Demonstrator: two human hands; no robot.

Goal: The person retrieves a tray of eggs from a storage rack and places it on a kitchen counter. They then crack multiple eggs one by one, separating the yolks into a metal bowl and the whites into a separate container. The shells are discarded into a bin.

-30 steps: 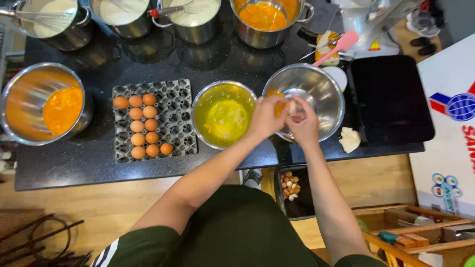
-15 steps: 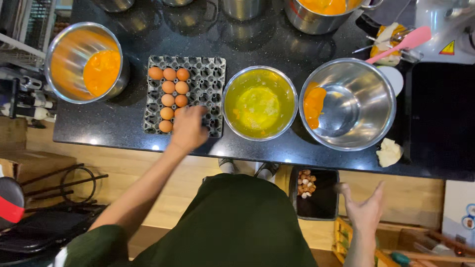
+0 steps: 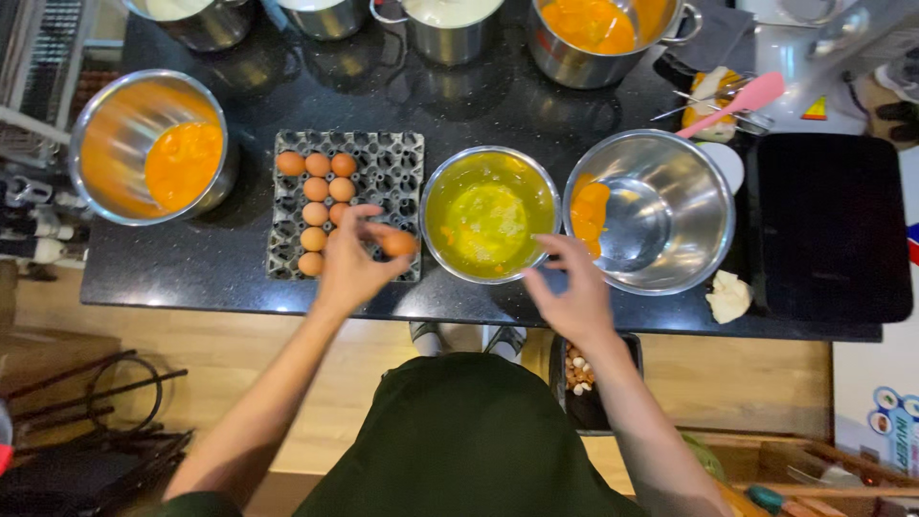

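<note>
1. Head view: our left hand [image 3: 349, 268] pinches a brown egg [image 3: 397, 243] between fingertips, holding it above the near right corner of the grey egg tray [image 3: 392, 168], just beside the rim of the bowl of egg whites [image 3: 490, 214].
2. Our right hand [image 3: 572, 292] hovers with fingers spread and nothing in it, over the counter's near edge [image 3: 191, 299], between the whites bowl and the steel bowl holding yolks [image 3: 661, 215].
3. The three sit almost rim to rim, leaving only a narrow strip of black counter before the edge.
4. Open counter lies left of the tray, up to a bowl of beaten yolk [image 3: 153, 144].
5. A bin of shells [image 3: 584, 378] sits below the edge, under our right wrist.
</note>
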